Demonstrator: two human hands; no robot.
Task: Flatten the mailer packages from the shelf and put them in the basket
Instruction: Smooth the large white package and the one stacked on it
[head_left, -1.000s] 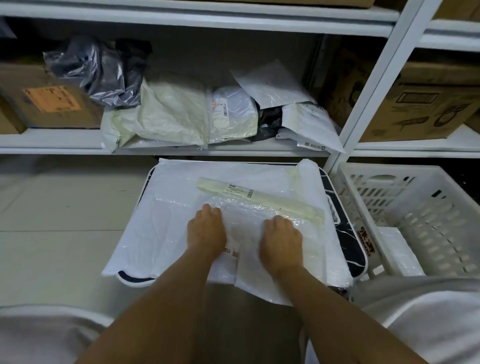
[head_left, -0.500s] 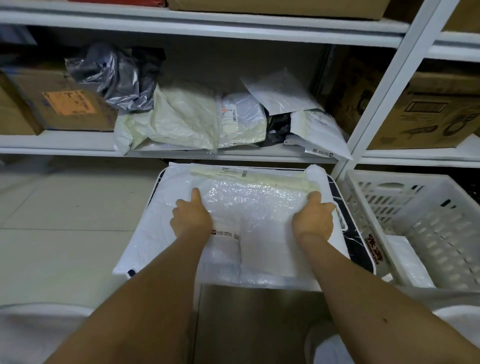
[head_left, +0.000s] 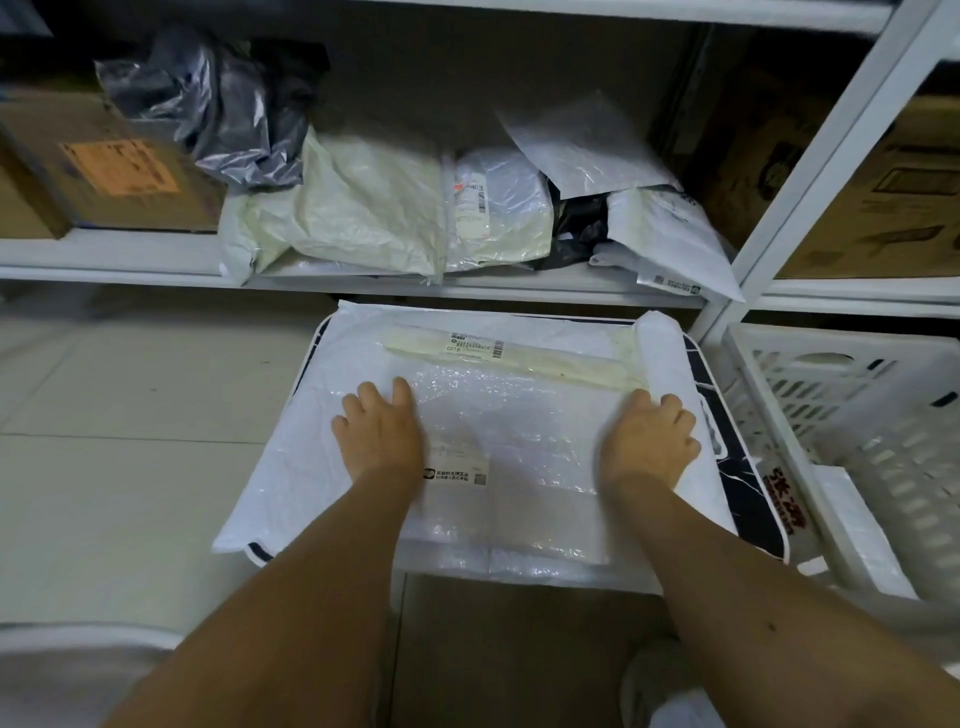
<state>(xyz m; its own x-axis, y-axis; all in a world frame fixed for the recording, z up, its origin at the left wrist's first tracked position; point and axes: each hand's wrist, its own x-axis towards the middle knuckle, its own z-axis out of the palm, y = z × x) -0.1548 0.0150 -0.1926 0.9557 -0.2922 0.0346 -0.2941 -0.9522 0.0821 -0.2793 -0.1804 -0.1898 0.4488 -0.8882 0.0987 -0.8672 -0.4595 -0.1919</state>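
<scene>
A white bubble-lined mailer (head_left: 498, 447) lies spread across a low black-and-white marbled counter (head_left: 737, 467) in front of the shelf (head_left: 104, 257); its surface is crinkled and glossy, the bubble texture showing through the middle, with a small printed label near its front half and a long cream-coloured adhesive flap folded along its far edge, carrying a barcode sticker. Its right edge curls up into a soft roll and its near edge hangs a little over the counter's front. The left hand (head_left: 382, 434) presses palm-down on the mailer's left-centre, its fingers (head_left: 402, 395) straight and lying close together. The right hand (head_left: 649, 441) presses flat near the mailer's right side, just short of the rolled edge, its fingers slightly spread and holding nothing. On the shelf behind sits a heap of more mailer packages (head_left: 374, 208): a pale cream one, a white one with a label, other white ones leaning at the right, and a crumpled grey plastic bag (head_left: 218, 109) on top at the left. A brown cardboard box (head_left: 104, 171) with an orange label stands at the far left of the shelf. A white slatted plastic basket (head_left: 852, 415) stands just right of the counter, with a white flat package lying inside it.
</scene>
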